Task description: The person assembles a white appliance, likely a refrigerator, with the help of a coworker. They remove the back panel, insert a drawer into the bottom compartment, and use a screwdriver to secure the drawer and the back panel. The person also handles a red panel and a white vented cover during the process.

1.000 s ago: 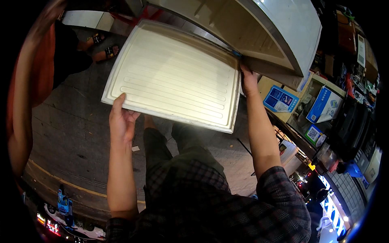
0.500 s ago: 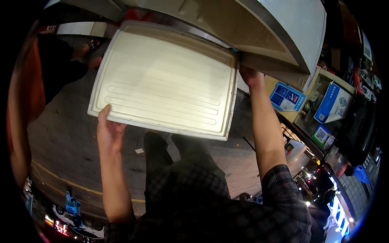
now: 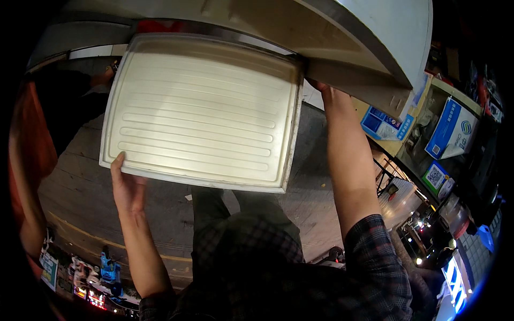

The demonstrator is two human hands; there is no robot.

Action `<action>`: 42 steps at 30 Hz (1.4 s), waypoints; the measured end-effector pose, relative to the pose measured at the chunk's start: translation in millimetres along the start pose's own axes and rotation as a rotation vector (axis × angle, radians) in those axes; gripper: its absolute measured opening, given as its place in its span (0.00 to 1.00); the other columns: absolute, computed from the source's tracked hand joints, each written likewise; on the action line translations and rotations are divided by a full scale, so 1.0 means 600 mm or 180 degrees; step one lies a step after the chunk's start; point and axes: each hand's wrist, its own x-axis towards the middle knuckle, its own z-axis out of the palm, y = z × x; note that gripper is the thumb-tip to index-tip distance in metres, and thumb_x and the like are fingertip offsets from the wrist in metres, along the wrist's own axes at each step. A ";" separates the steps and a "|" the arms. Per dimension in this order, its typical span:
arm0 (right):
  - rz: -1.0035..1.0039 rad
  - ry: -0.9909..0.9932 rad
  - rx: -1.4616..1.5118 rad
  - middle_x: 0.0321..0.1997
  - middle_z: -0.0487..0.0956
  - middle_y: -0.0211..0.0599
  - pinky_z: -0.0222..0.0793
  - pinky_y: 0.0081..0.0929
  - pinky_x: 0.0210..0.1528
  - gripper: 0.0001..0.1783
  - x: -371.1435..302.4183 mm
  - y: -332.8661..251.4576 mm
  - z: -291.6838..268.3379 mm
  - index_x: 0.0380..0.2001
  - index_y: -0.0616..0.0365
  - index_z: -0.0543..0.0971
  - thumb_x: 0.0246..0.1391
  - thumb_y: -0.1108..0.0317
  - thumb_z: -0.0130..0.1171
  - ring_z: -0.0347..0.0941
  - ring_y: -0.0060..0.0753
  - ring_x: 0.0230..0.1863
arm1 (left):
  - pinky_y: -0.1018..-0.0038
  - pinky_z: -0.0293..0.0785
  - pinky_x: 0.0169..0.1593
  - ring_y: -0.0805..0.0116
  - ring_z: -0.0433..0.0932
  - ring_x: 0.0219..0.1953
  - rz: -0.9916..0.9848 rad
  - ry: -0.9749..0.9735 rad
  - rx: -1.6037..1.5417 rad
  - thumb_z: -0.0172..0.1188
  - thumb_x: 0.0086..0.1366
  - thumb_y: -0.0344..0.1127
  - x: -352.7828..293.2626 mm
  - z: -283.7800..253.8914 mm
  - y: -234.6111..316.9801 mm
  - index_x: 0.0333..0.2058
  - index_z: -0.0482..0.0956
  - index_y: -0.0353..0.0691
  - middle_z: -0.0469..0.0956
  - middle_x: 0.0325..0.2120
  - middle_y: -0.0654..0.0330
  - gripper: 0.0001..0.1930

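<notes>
A cream door panel [image 3: 198,112] with pressed ribs and a pale raised rim, like the inner side of a refrigerator door, is held out in front of me. My left hand [image 3: 129,191] is closed on its near left corner, thumb on top and fingers underneath. At the far right corner of the panel, my right hand [image 3: 323,89] reaches in below a large metal-edged cabinet [image 3: 353,80]. Its fingers are hidden there, so their grip does not show. The panel's far right corner lies close against the cabinet's lower edge.
At the left stands a person in an orange top [image 3: 35,155]. To the right, a counter holds a blue-and-white box [image 3: 450,128] and a clear container [image 3: 455,214]. Below the panel is grey pavement [image 3: 85,187] with a yellow line. Vehicles stand farther off.
The panel has shifted left and slightly nearer, and my left hand has gone with it. My right hand has moved a little left and farther away, with less of it showing.
</notes>
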 end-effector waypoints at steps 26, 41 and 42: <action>-0.0425 0.0415 0.4675 0.63 0.78 0.40 0.66 0.37 0.68 0.24 0.016 0.066 0.132 0.61 0.54 0.75 0.72 0.52 0.45 0.72 0.41 0.63 | 0.59 0.77 0.64 0.54 0.73 0.65 -0.0029 -0.0043 0.0145 0.68 0.66 0.46 0.000 -0.002 0.000 0.68 0.61 0.31 0.69 0.64 0.45 0.40; 0.0862 -0.0400 0.6790 0.69 0.73 0.43 0.69 0.40 0.67 0.38 -0.197 -0.060 0.078 0.73 0.56 0.63 0.61 0.55 0.48 0.72 0.44 0.66 | 0.58 0.81 0.57 0.56 0.80 0.55 -0.0141 -0.0228 -0.0266 0.63 0.70 0.45 -0.013 0.002 0.010 0.64 0.63 0.27 0.77 0.55 0.46 0.34; 0.1079 -0.0680 0.6874 0.64 0.76 0.44 0.73 0.40 0.63 0.35 -0.200 -0.056 0.067 0.70 0.55 0.66 0.63 0.52 0.50 0.75 0.44 0.61 | 0.59 0.81 0.56 0.57 0.81 0.54 -0.0184 -0.0218 -0.0289 0.62 0.70 0.45 -0.009 -0.003 0.007 0.64 0.63 0.28 0.77 0.54 0.47 0.33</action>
